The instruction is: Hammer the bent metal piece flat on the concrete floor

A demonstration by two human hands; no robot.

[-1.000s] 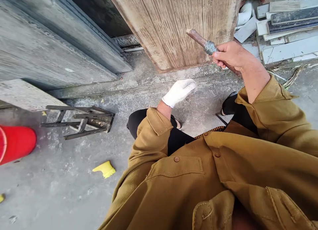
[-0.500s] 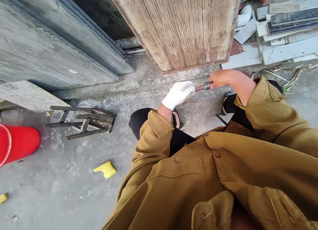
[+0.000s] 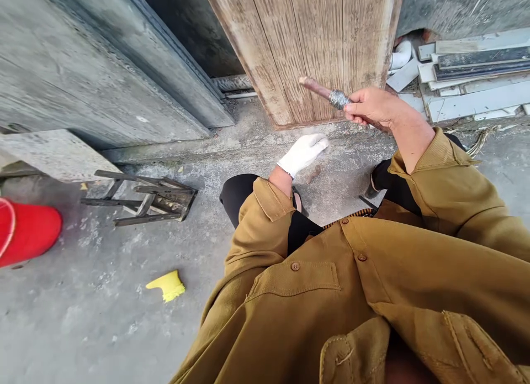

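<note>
My right hand (image 3: pixel 370 108), bare, is closed around a wooden stick (image 3: pixel 315 88) raised in front of the plank door. Silvery wire (image 3: pixel 339 99) is wound in a thick coil around the middle of the stick, just beyond my thumb. The stick's pale cut end points to the upper left. My left hand (image 3: pixel 304 153), in a white glove, is lower and to the left, apart from the stick. Its fingers are pressed together; anything they hold is too small to make out. A short brown piece (image 3: pixel 313 174) lies on the concrete just below the glove.
A wooden plank door (image 3: pixel 314 47) stands ahead, with stacked boards (image 3: pixel 476 69) and a white pipe (image 3: pixel 401 55) to its right. At left are an overturned wooden stool (image 3: pixel 144 199), a red bucket (image 3: pixel 31 232) and a yellow scrap (image 3: pixel 168 286) on the floor.
My right hand has lifted the stick up and forward, turning its cut end to the upper left. My gloved left hand has let go of the stick and stays low.
</note>
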